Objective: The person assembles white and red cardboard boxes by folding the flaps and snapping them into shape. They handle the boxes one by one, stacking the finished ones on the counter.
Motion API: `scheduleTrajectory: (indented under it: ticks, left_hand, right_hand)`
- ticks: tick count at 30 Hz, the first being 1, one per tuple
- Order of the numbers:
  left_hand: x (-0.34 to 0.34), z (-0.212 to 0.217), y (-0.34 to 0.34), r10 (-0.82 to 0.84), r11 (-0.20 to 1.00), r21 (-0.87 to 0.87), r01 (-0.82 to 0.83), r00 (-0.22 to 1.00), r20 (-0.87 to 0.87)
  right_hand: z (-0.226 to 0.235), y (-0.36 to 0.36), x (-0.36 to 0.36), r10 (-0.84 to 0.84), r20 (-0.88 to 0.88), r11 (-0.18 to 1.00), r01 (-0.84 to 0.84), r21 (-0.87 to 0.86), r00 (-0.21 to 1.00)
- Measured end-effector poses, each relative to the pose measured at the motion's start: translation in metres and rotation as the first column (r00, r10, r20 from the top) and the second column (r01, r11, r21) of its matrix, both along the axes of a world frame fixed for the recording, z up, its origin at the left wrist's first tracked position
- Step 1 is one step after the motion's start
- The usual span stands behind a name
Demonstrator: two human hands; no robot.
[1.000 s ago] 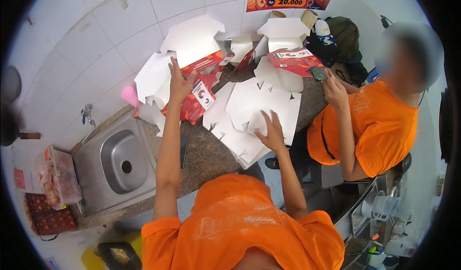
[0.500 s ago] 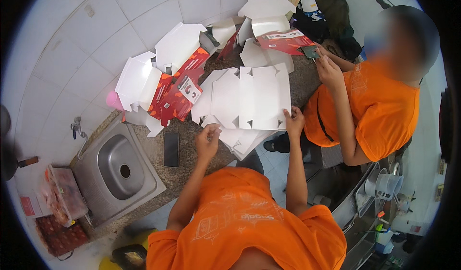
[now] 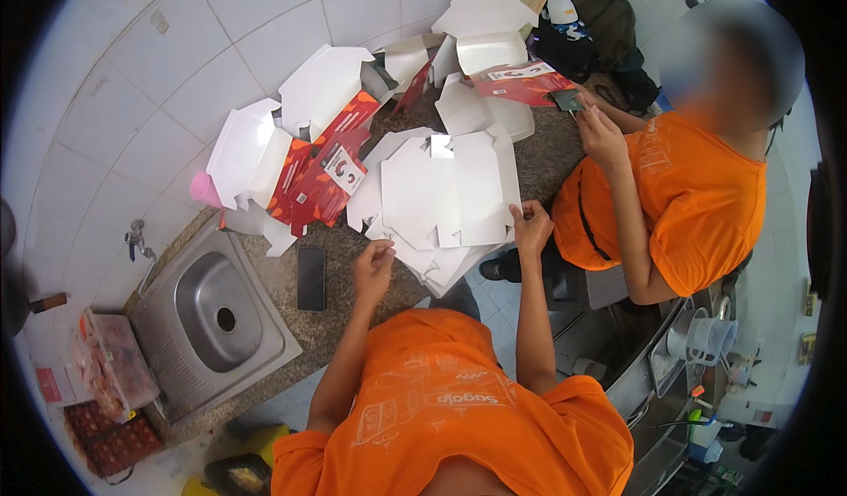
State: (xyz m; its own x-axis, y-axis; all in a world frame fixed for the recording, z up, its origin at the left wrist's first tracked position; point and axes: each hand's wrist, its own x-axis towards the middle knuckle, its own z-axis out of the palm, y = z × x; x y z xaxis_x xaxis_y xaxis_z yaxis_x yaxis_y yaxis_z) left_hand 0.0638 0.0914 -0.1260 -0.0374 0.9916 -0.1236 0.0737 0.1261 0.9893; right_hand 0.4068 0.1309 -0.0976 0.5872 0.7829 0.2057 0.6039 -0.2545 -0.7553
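cardboard handling looks to be the step in hand: a flat matte white cardboard blank (image 3: 476, 187), notched at its edges and scored with creases, lies over a stack of similar white blanks (image 3: 441, 266) on the brown speckled stone countertop (image 3: 551, 161). the right hand (image 3: 532, 229) pinches the blank's lower right corner between thumb and fingers; the left hand (image 3: 373, 271) is at the lower left, fingers bent inward, and whether they grip an edge i cannot tell. the next move probably calls for both hands on the blank, with even pressure along the creases so the thin board does not buckle. farther left are angular open cartons with smooth white insides (image 3: 238, 161), next to a red-and-orange printed carton panel (image 3: 326, 178). a black rectangular phone (image 3: 311, 280) lies near the left hand, and left of it a stainless-steel sink (image 3: 207, 275) has a rounded basin.
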Motion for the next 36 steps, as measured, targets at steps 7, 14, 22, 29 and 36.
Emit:
scheduleTrajectory:
  ticks: [7, 14, 22, 29, 36]
  left_hand:
    - [0.004, 0.001, 0.000, -0.059, 0.998, -0.027, 0.059, 0.998, 0.007]
    - [0.009, 0.018, 0.004, -0.075, 0.997, 0.035, 0.075, 0.997, 0.003]
    - [0.022, 0.032, 0.016, -0.136, 0.988, 0.049, 0.145, 0.979, -0.153]
    - [0.025, 0.029, 0.014, -0.146, 0.985, 0.066, 0.161, 0.970, -0.195]
    - [0.030, 0.013, 0.013, -0.180, 0.981, 0.048, 0.190, 0.970, -0.163]
  right_hand:
    - [-0.001, -0.010, 0.007, 0.150, 0.300, 0.975, -0.090, -0.205, 0.942]
    - [0.035, -0.009, -0.016, 0.077, 0.040, 0.997, -0.076, -0.015, 0.996]
    - [-0.007, -0.025, 0.005, 0.170, 0.158, 0.960, -0.127, -0.251, 0.973]
    - [-0.001, -0.037, -0.010, -0.013, 0.512, 0.998, -0.018, 0.056, 0.859]
    - [-0.045, -0.040, 0.005, -0.019, 0.406, 1.000, 0.008, 0.028, 0.914]
